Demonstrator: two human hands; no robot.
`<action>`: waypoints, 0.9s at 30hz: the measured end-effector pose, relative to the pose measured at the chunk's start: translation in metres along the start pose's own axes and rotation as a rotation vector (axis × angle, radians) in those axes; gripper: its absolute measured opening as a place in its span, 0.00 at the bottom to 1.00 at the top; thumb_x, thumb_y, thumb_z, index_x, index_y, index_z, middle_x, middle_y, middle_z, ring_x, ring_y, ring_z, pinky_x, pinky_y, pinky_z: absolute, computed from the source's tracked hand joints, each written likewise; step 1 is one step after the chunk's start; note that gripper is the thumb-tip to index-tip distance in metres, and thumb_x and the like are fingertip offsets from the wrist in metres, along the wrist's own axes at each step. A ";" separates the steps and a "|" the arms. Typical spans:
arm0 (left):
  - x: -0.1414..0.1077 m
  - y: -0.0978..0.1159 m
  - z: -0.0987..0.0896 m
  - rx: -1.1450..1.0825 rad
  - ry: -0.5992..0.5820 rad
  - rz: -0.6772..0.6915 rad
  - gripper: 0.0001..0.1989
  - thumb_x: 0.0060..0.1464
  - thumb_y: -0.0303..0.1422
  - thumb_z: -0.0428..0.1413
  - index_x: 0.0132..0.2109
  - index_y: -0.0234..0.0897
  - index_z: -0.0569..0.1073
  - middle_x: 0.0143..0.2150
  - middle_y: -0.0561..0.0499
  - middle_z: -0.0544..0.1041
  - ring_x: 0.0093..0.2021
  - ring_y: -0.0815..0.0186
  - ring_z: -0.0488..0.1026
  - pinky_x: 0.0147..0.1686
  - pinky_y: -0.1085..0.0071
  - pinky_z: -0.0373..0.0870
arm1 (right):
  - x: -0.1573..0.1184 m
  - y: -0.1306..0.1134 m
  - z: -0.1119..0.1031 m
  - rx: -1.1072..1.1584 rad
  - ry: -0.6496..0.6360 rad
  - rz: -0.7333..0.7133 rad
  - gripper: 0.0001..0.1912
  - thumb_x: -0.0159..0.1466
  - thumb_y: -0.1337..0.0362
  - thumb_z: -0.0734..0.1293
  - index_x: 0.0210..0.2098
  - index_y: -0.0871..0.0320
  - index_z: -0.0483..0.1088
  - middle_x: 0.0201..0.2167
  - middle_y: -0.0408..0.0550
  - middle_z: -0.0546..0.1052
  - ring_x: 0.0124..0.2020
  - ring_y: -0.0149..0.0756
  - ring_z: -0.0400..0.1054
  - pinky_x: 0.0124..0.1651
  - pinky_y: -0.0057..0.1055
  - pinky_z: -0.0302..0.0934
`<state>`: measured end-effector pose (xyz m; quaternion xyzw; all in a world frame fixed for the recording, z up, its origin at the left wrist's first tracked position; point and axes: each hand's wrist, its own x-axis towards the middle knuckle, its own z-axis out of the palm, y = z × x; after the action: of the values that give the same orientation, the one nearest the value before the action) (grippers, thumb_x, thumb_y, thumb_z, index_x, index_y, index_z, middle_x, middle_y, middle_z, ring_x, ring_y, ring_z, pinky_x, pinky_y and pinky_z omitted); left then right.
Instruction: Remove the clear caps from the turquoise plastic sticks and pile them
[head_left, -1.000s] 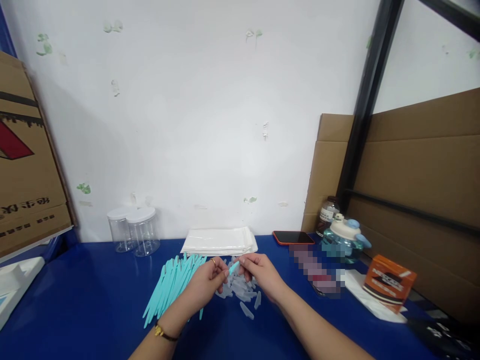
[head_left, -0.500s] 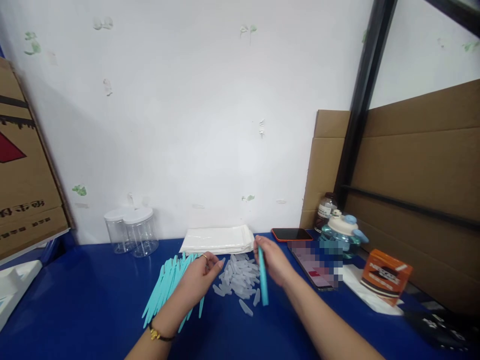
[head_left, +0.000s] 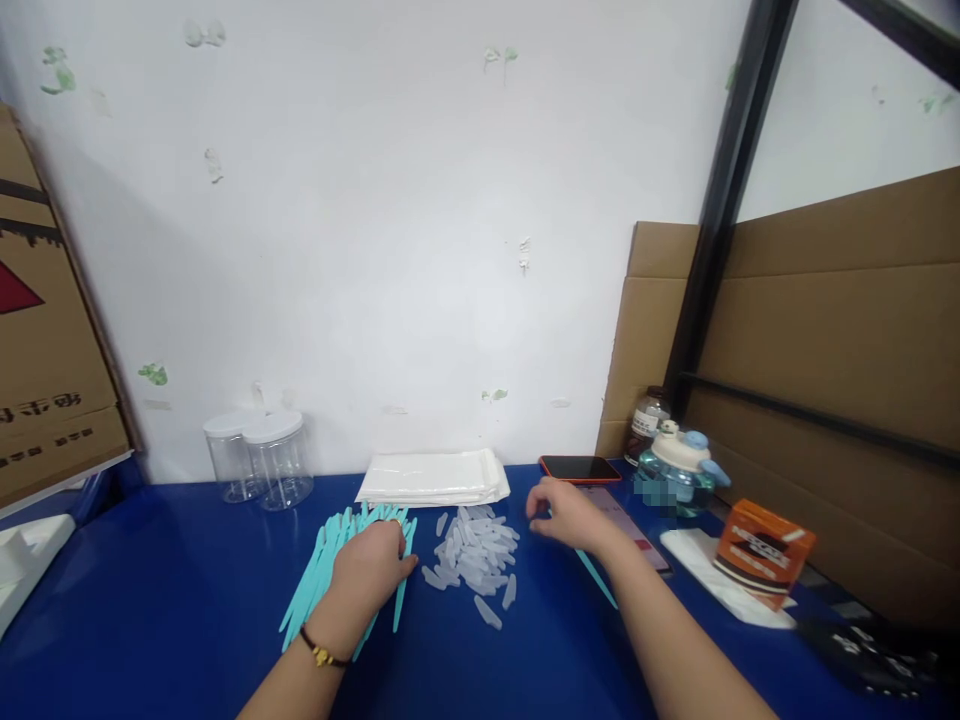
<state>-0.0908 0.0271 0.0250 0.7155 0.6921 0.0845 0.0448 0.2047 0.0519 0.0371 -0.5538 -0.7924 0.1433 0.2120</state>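
Note:
My left hand point(head_left: 369, 566) rests on a fanned pile of thin turquoise plastic sticks point(head_left: 313, 572) with tapered ends. Its thumb points right over the sticks' edge, while the other fingertips are hidden beneath the hand. Between my hands lies a heap of small translucent plastic pieces point(head_left: 480, 548), shaped like little blade covers. My right hand point(head_left: 564, 512) hovers just right of this heap, fingers curled with a gap between thumb and forefinger and nothing visible in them. A single turquoise stick point(head_left: 598, 580) lies on the table, partly hidden by my right forearm.
White flat packages point(head_left: 431, 478) lie by the wall, near two clear lidded jars point(head_left: 279, 465). To the right are a red-edged phone point(head_left: 579, 468), another phone point(head_left: 637, 535), a teal bottle point(head_left: 679, 475), a brown bottle point(head_left: 646, 425) and an orange box point(head_left: 765, 553) on white paper.
The turquoise stick that was in my right hand now lies on the table, and that hand has moved slightly right. My left hand has shifted left and down onto the turquoise pile.

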 end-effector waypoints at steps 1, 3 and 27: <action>0.000 0.000 -0.001 0.007 -0.002 -0.004 0.09 0.44 0.39 0.53 0.31 0.39 0.70 0.33 0.48 0.75 0.35 0.59 0.72 0.29 0.70 0.58 | -0.002 -0.008 0.000 0.047 -0.128 -0.124 0.09 0.49 0.67 0.69 0.31 0.57 0.73 0.32 0.44 0.71 0.31 0.31 0.65 0.32 0.23 0.55; -0.001 0.001 -0.002 0.019 -0.006 -0.014 0.08 0.44 0.37 0.53 0.31 0.39 0.70 0.34 0.48 0.76 0.35 0.58 0.72 0.29 0.70 0.59 | -0.007 -0.022 0.003 0.104 -0.376 -0.280 0.13 0.46 0.65 0.71 0.34 0.56 0.74 0.27 0.40 0.71 0.26 0.28 0.64 0.27 0.21 0.54; -0.004 0.022 -0.006 -0.558 -0.007 0.208 0.06 0.46 0.32 0.46 0.26 0.36 0.66 0.22 0.56 0.67 0.23 0.71 0.64 0.24 0.77 0.56 | -0.004 -0.045 0.014 0.918 -0.208 -0.075 0.09 0.55 0.62 0.64 0.34 0.59 0.68 0.26 0.43 0.72 0.21 0.26 0.63 0.23 0.23 0.56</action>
<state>-0.0702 0.0223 0.0349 0.7428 0.5649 0.2732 0.2334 0.1625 0.0325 0.0448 -0.3566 -0.6835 0.5257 0.3596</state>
